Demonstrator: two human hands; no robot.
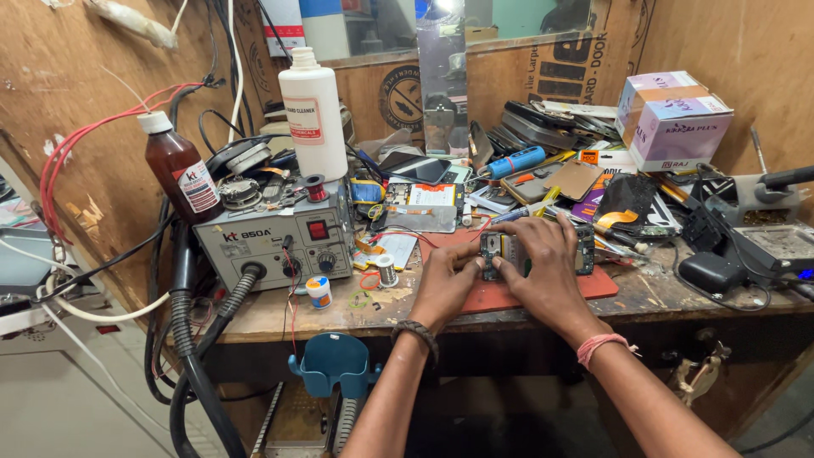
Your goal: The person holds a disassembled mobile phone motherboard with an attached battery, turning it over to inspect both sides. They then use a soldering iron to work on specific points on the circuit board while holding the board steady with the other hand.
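Note:
An opened mobile phone (500, 250) with its back off lies on a red work mat (593, 284) at the front of a wooden bench. My left hand (445, 284) grips the phone's left edge. My right hand (547, 267) covers the phone's middle and right part, fingers pressed down on it. What the fingertips touch inside the phone is hidden. A braided band is on my left wrist and a pink thread on my right wrist.
A grey hot-air rework station (275, 242) stands left with a black hose, a brown bottle (181, 170) and a white bottle (314, 114) on it. Phones, parts and tools are piled behind the mat. Boxes (670, 119) and a black stand sit right. A blue holder (335, 365) hangs below.

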